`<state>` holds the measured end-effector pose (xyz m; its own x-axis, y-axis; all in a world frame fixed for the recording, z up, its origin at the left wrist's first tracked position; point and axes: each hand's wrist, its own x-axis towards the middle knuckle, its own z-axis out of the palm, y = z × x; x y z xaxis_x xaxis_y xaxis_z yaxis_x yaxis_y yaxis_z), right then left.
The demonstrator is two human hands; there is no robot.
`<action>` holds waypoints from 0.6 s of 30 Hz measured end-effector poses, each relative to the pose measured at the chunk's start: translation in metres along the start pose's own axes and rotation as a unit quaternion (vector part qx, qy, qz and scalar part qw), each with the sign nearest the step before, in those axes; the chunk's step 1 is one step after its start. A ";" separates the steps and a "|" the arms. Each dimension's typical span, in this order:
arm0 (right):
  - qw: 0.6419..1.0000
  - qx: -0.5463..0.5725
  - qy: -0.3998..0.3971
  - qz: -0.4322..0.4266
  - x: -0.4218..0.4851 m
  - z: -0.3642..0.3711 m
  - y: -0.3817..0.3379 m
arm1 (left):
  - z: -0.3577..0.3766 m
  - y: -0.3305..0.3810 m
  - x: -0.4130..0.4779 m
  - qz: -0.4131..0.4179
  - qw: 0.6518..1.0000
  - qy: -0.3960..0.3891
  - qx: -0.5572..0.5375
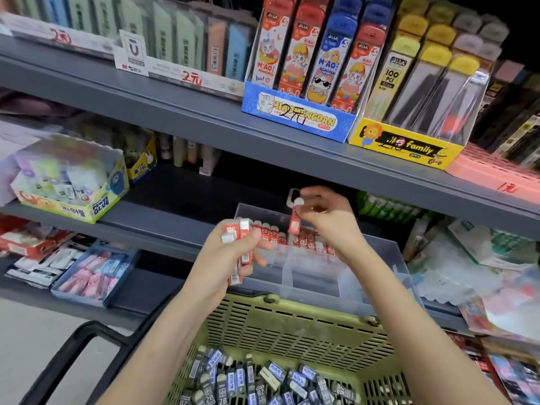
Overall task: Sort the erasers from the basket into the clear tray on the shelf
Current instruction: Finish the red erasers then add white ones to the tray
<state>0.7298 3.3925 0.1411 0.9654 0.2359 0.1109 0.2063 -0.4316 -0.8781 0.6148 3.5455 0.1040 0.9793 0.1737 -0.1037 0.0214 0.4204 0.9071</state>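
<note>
Here our left hand point(230, 258) clamps spare red erasers point(237, 230) as stock; our right hand point(324, 217) has its grip pinched on one eraser point(294, 222), upright over the clear tray point(306, 277) row, ready for slotting in.

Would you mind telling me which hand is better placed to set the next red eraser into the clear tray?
Right, I'd judge. The right hand pinches one red eraser directly above the row standing in the clear tray, while the left hand is full, gripping a bundle of erasers.
</note>
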 end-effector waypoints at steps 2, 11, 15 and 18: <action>0.998 -0.061 0.003 -0.014 0.006 0.008 0.009 | -0.002 -0.001 -0.001 0.024 0.999 0.011 -0.033; 0.968 -0.203 0.043 -0.143 0.005 0.027 0.015 | -0.008 -0.002 -0.004 0.063 0.994 0.045 -0.074; 0.946 -0.257 0.029 -0.194 0.003 0.030 0.017 | -0.010 0.000 -0.004 0.047 0.993 0.055 -0.094; 0.927 -0.318 0.019 -0.199 0.004 0.031 0.023 | -0.013 0.001 -0.005 0.042 0.994 0.065 -0.073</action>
<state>0.7333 3.4101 0.1072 0.7948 0.4613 0.3942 0.5880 -0.7460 -0.3125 0.6072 3.5564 0.1006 0.9419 0.3233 -0.0913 -0.0973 0.5225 0.8471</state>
